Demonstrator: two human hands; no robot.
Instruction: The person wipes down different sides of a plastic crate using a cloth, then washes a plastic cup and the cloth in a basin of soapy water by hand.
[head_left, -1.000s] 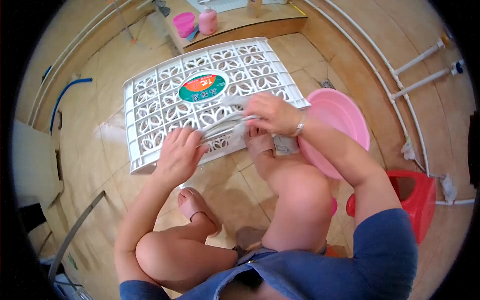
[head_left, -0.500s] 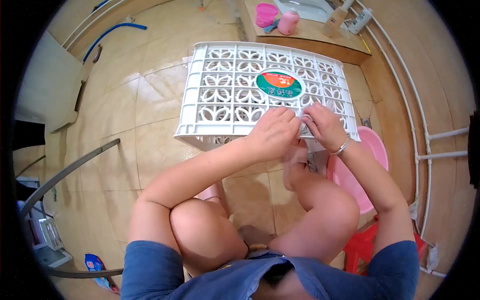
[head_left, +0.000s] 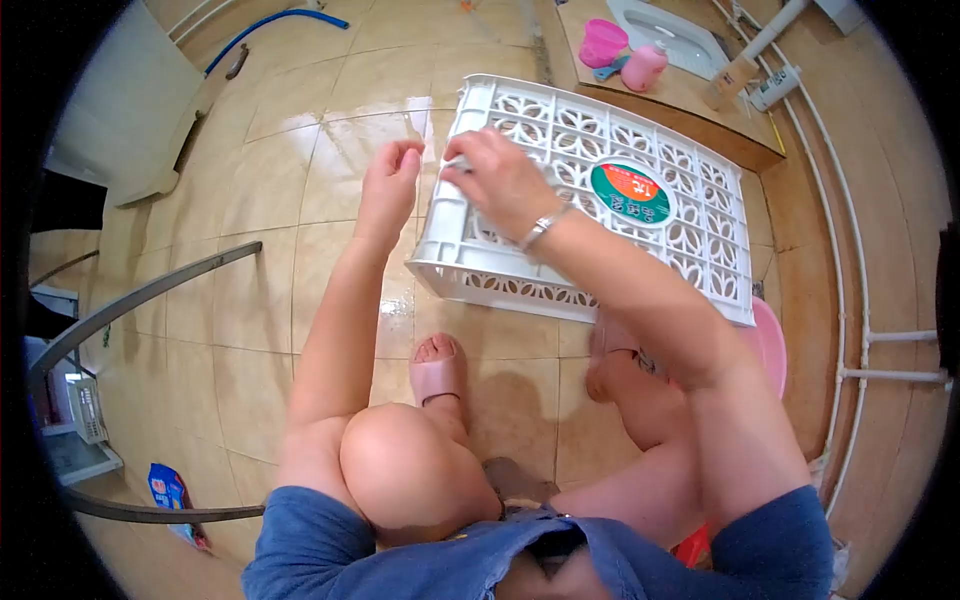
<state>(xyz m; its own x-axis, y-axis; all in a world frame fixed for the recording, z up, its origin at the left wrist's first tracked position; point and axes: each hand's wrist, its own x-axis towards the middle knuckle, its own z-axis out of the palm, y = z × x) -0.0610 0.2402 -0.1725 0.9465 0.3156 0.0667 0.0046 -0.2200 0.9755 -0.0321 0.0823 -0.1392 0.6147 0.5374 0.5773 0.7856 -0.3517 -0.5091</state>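
A white plastic crate with leaf-shaped cut-outs and a green and orange oval label stands tilted in front of my knees. My right hand, wearing a bracelet, is at the crate's left edge. Its fingers are pinched together there, with a small pale bit showing at the tips. Just left of that edge, apart from the crate, my left hand is held up with its fingers curled in. What it holds, if anything, is hidden.
A pink basin sits behind the crate at right. On a raised ledge are a pink cup, a pink bottle and a squat toilet. White pipes run along the right wall. A blue packet lies at lower left.
Both hands have moved from the crate's near edge to its left edge, my left hand coming off the crate. The view has shifted left, so the crate sits further right and slightly turned.
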